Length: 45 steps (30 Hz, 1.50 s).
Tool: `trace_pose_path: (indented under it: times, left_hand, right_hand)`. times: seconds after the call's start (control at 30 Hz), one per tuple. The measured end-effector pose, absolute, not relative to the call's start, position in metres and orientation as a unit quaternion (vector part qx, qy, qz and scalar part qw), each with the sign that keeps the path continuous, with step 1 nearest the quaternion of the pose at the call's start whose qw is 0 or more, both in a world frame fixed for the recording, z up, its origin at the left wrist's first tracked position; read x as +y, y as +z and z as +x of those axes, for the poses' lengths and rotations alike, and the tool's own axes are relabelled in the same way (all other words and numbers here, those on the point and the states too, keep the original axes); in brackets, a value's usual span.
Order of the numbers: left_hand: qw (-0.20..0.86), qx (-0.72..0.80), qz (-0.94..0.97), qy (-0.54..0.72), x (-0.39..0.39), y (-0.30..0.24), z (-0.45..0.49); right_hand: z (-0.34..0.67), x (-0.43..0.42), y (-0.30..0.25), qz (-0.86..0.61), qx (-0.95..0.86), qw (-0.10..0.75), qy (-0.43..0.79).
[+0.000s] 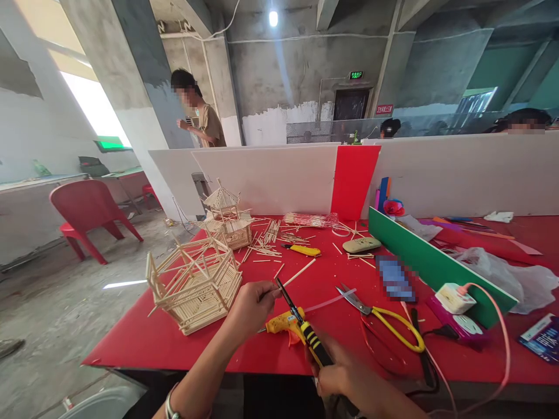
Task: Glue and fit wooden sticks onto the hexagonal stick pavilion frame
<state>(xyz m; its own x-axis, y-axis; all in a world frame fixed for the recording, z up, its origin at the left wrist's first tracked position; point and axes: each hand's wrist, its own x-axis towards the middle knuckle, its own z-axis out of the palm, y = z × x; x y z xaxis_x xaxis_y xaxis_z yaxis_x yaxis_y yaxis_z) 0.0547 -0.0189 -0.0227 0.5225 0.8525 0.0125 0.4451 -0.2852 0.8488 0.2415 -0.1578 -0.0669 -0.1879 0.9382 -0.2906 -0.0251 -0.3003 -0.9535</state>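
Observation:
My left hand (255, 305) is closed, pinching a thin wooden stick (301, 272) that points away to the right. My right hand (338, 366) grips a plier-like tool (315, 342) with black-and-yellow handles and long dark jaws. Its tip meets the stick close to my left fingertips. Beneath the tool lies a yellow glue gun (279, 323), a clear glue stick (329, 300) reaching out of its back. Left of my left hand stands an open frame of wooden sticks (196, 285). Behind it rises a small stick pavilion (225, 215) with a pointed roof.
Loose sticks (268, 238) and a yellow utility knife (305, 250) lie farther back on the red table (131, 343). Yellow-handled scissors (397, 326), a phone (395, 278) and a power strip (458, 320) with cords lie right, beside a green board (437, 262). A person (205, 116) stands beyond the partition.

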Motion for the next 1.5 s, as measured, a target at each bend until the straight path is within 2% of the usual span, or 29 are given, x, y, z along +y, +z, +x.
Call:
trace_pose_path:
  times: [0.1, 0.3, 0.47, 0.53, 0.63, 0.7, 0.8, 0.9, 1.03, 1.13, 1.5]
  left_hand:
    - [0.421, 0.412, 0.771, 0.241, -0.02, -0.022, 0.054]
    - [0.388, 0.41, 0.786, 0.252, -0.018, -0.023, 0.055]
    - [0.419, 0.399, 0.768, 0.274, -0.013, -0.032, 0.056]
    - [0.429, 0.397, 0.759, 0.288, -0.01, -0.037, 0.057]
    - [0.418, 0.418, 0.755, 0.285, -0.007, -0.043, 0.058]
    - [0.396, 0.441, 0.759, 0.271, -0.006, -0.045, 0.059]
    - [0.35, 0.465, 0.766, 0.273, -0.005, -0.048, 0.059]
    - [0.356, 0.472, 0.747, 0.305, -0.004, -0.049, 0.059]
    - [0.435, 0.472, 0.685, 0.346, -0.003, -0.052, 0.058]
    - [0.486, 0.462, 0.641, 0.373, -0.002, -0.054, 0.056]
    - [0.518, 0.46, 0.591, 0.412, -0.009, -0.055, 0.048]
  right_hand:
    - [0.237, -0.157, -0.076, -0.484, -0.381, 0.407, 0.674]
    - [0.233, -0.157, -0.073, -0.34, -0.168, 0.426, 0.821]
    - [0.245, -0.154, -0.05, -0.246, -0.11, 0.373, 0.888]
    - [0.248, -0.151, -0.045, -0.26, -0.124, 0.363, 0.886]
    - [0.249, -0.145, -0.047, -0.423, -0.25, 0.361, 0.793]
    - [0.251, -0.142, -0.051, -0.552, -0.405, 0.33, 0.65]
    - [0.257, -0.136, -0.058, -0.67, -0.58, 0.243, 0.395]
    - [0.265, -0.125, -0.058, -0.723, -0.629, 0.148, 0.243]
    - [0.278, -0.101, -0.049, -0.749, -0.632, 0.034, 0.194]
    - [0.288, -0.081, -0.042, -0.753, -0.63, -0.011, 0.19]
    - [0.31, -0.004, -0.078, -0.74, -0.657, 0.007, 0.141]
